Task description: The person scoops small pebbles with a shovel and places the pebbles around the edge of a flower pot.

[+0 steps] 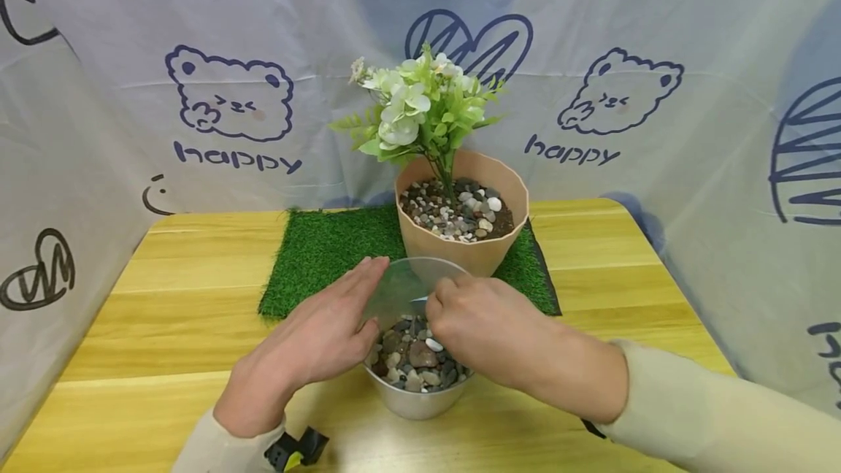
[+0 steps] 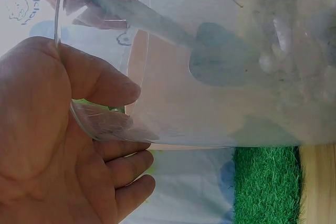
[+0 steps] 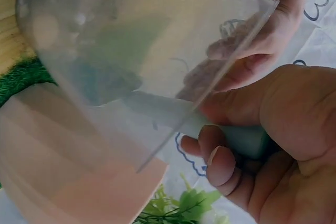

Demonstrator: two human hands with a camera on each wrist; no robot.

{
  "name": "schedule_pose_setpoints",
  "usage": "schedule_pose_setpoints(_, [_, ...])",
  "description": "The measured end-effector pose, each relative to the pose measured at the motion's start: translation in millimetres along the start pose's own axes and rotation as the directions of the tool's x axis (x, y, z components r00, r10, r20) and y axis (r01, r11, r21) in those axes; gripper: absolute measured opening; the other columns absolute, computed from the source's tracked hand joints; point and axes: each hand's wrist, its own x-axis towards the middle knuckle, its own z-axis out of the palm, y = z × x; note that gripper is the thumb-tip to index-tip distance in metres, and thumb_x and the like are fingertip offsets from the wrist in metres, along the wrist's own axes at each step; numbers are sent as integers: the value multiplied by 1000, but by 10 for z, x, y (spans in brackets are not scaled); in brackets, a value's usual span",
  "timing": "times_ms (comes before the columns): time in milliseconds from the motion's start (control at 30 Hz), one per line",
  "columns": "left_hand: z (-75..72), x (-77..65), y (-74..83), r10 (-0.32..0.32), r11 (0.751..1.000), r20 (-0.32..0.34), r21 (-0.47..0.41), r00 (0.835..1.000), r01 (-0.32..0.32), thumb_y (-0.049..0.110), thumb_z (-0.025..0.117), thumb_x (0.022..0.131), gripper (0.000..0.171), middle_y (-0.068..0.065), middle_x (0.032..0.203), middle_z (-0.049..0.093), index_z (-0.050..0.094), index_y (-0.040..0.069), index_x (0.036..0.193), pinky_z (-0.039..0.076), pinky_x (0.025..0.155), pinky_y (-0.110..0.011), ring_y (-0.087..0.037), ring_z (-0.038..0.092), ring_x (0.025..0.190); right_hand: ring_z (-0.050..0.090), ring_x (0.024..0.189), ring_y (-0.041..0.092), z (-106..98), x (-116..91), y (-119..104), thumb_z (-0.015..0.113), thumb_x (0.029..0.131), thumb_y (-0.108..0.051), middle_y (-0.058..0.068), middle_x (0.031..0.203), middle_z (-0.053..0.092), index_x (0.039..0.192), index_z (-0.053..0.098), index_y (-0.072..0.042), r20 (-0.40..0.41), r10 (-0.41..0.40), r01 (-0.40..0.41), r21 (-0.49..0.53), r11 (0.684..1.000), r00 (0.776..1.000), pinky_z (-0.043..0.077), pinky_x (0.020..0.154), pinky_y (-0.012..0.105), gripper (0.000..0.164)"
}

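Cloth (image 1: 98, 166) at far left, pale, with a bear drawing (image 1: 230, 97) above the word "happy". Wooden table (image 1: 144, 312) below, green turf mat (image 1: 335, 239) across its back part. Left sleeve (image 1: 226, 447) with a small black device (image 1: 279, 451) at the cuff. Left hand (image 1: 309, 334) against the left side of a clear tub (image 1: 420, 406), thumb apart from the outstretched fingers. Tub on the wood just in front of the mat, mixed grey, brown and white stones (image 1: 417, 356) in its lower part. Inside it, a small shovel (image 2: 218, 56), blade low, seen hazily through the plastic wall. Behind the tub, on the mat, a peach pot (image 1: 473, 258) of pebbles (image 1: 453, 217) and dark soil (image 1: 504, 223), white flowers (image 1: 402, 119) with green leaves (image 1: 453, 119) upright in it. Right hand (image 1: 489, 331) over the tub's right rim, thumb and fingers clamped on the shovel's handle. At far right, a second bear drawing (image 1: 611, 101), again above "happy", and a pale right sleeve (image 1: 696, 407).
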Motion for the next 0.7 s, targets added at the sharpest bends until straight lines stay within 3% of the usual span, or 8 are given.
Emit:
schedule_pose_setpoints(133, [-4, 3, 2, 8, 1000, -2, 14, 1000, -8, 20, 58, 100, 77, -14, 173, 27, 24, 4, 167, 27, 131, -50, -32, 26, 161, 60, 63, 17, -90, 52, 17, 76, 87, -5, 3, 73, 63, 81, 74, -8, 102, 45, -49, 35, 998, 994, 58, 53, 32, 8])
schedule_pose_setpoints(300, [-8, 6, 14, 13, 998, -5, 57, 1000, -13, 21, 57, 100, 76, -15, 173, 28, 25, 2, 167, 26, 132, -50, -33, 27, 161, 60, 59, 17, -146, 127, 128, 74, 86, -5, 0, 66, 61, 70, 64, -13, 249, 135, -175, 144, 974, 959, 57, 51, 33, 20])
schedule_pose_setpoints(433, [-11, 7, 31, 13, 996, -8, 85, 1000, -12, 22, 57, 100, 76, -16, 172, 29, 26, 2, 166, 26, 132, -50, -34, 28, 160, 56, 55, 15, -129, 155, 247, 70, 83, -4, -4, 59, 55, 63, 54, -16, 295, 194, -262, 210, 942, 936, 57, 51, 33, 29])
schedule_pose_setpoints(600, [-34, 5, 48, 18, 994, -2, 111, 1000, -18, 21, 58, 99, 77, -17, 172, 30, 26, 0, 166, 26, 131, -50, -35, 30, 159, 56, 57, 15, -153, 168, 311, 70, 88, -7, -4, 61, 55, 65, 56, -15, 354, 233, -329, 243, 913, 906, 58, 55, 34, 28])
schedule_pose_setpoints(700, [-50, 17, 66, 27, 992, 8, 123, 1000, -27, 20, 59, 98, 78, -18, 171, 31, 26, -1, 165, 28, 131, -50, -34, 32, 159, 60, 60, 18, -127, 151, 301, 69, 92, -8, -1, 65, 60, 71, 61, -13, 347, 222, -316, 242, 917, 911, 60, 57, 36, 23])
